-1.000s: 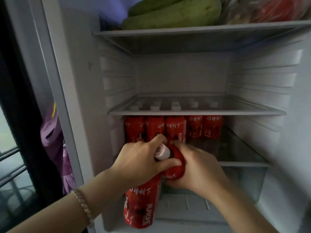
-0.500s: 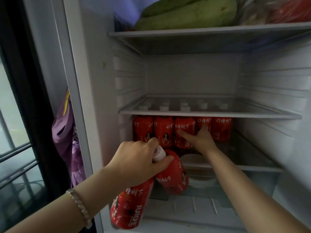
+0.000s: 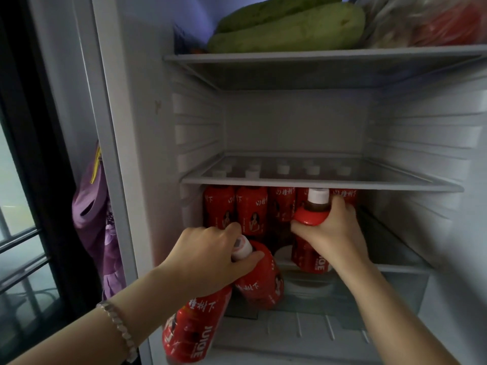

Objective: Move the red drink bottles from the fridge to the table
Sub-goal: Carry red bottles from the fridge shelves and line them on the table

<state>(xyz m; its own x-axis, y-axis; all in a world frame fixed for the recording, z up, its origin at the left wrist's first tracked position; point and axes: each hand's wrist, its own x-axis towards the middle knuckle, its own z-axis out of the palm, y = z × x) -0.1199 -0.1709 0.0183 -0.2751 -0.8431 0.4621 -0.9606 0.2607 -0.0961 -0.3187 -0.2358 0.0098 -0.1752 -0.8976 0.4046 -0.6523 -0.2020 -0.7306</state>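
Gripping a red plastic JUICE bottle (image 3: 192,333) and a second red bottle (image 3: 263,283) by their necks, the left hand (image 3: 208,255) is holding them at the white fridge's (image 3: 290,122) mouth, one cap hiding under that hand. The right hand (image 3: 334,233) is curling round a third red bottle (image 3: 311,216) at the lower shelf (image 3: 395,267). Behind, more red bottles (image 3: 247,206) are standing, caps blurred through the glass shelf (image 3: 395,177).

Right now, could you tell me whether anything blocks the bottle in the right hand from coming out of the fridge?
Nothing visible blocks the bottle that the right hand grips. Its cap sits close under the glass shelf, and the left hand, holding two bottles, is lower left of it.
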